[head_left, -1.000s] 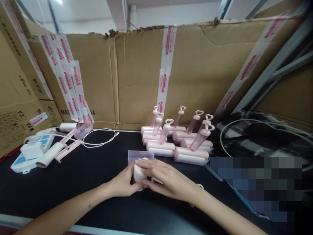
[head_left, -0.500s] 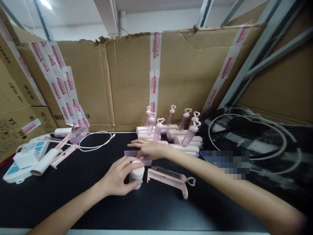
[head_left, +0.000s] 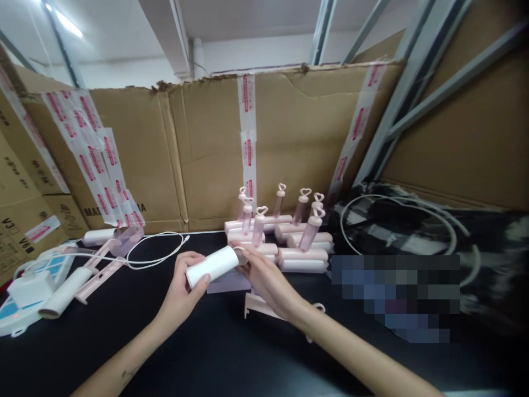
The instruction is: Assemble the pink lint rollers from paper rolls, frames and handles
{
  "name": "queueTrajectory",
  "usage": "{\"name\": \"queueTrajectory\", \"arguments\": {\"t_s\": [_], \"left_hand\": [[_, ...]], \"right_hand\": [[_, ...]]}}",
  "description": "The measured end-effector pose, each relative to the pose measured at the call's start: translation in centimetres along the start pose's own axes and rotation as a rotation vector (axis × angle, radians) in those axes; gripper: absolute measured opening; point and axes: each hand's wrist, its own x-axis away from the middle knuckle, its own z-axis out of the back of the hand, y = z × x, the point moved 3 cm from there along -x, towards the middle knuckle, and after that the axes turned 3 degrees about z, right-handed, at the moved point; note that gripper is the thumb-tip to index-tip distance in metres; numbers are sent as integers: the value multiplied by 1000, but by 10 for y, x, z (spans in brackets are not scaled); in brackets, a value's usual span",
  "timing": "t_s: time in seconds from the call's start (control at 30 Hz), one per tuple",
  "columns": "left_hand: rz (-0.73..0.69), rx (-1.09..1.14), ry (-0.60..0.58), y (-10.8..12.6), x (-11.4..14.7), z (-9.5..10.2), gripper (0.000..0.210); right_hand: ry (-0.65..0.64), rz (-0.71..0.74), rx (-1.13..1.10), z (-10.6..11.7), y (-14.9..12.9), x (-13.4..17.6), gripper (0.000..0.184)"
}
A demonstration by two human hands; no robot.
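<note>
Curling its fingers round the white roll (head_left: pixel 212 268), the left hand (head_left: pixel 182 288) holds it above the black table (head_left: pixel 210 353). At the roll's right end is the right hand (head_left: pixel 266 278); I can't tell if its fingers grip. Behind the roll sit pink rollers (head_left: pixel 303 255), and farther behind it, brown cardboard (head_left: pixel 210 149).

Cardboard walls (head_left: pixel 210 149) and metal racking (head_left: pixel 400 91) suggest a workshop.
</note>
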Motion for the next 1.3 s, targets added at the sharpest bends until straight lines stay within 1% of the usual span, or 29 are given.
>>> {"name": "queueTrajectory", "arguments": {"t_s": [0.07,0.17,0.23,0.3,0.4,0.5,0.57,0.63,0.67,0.73,0.77,0.8,0.87,0.93,1.0,1.03,1.1,1.13,1.2,1.27,1.3], "left_hand": [[33,32,-67,-2,7,-7,26],[39,69,-145,2,15,-12,29],[41,93,-165,5,18,-14,29],[35,102,-160,6,22,-15,29],[-13,55,-160,7,25,-16,29],[-62,-2,-164,10,23,-13,29],[-47,-31,-196,16,18,-8,29],[15,-39,-216,23,12,-3,35],[61,-23,-221,27,9,0,42],[179,103,-268,32,7,2,61],[258,218,-322,33,7,1,68],[349,356,-393,33,9,-1,72],[515,644,-513,33,13,-7,70],[612,852,-549,32,17,-12,66],[628,951,-515,30,18,-14,59],[635,962,-487,29,18,-15,51],[683,922,-434,25,19,-17,35],[715,894,-398,23,19,-18,33],[759,860,-304,20,18,-18,33],[746,861,-173,18,16,-17,30],[723,864,-112,17,14,-16,30]], "right_hand": [[-28,45,65,-4,5,10,43],[-93,146,273,-4,3,21,53],[-131,178,357,-4,0,26,55],[-161,192,416,-4,-3,30,54],[-165,222,464,-5,-6,35,54],[-132,230,444,-7,-6,38,53],[-113,230,416,-8,-7,36,52],[-124,261,383,-10,-13,32,51],[-154,286,368,-10,-18,30,51],[-232,335,375,-9,-30,26,51],[-255,351,423,-5,-38,24,49],[-265,362,515,0,-45,23,46],[-290,380,827,12,-55,25,36],[-361,404,1222,26,-55,32,26],[-452,435,1540,38,-45,44,23],[-472,456,1640,43,-39,50,21],[-472,498,1724,49,-28,60,15],[-456,509,1714,51,-25,64,13],[-395,474,1585,52,-25,66,10],[-309,360,1291,50,-30,59,3],[-256,281,1101,48,-32,53,6]]}}
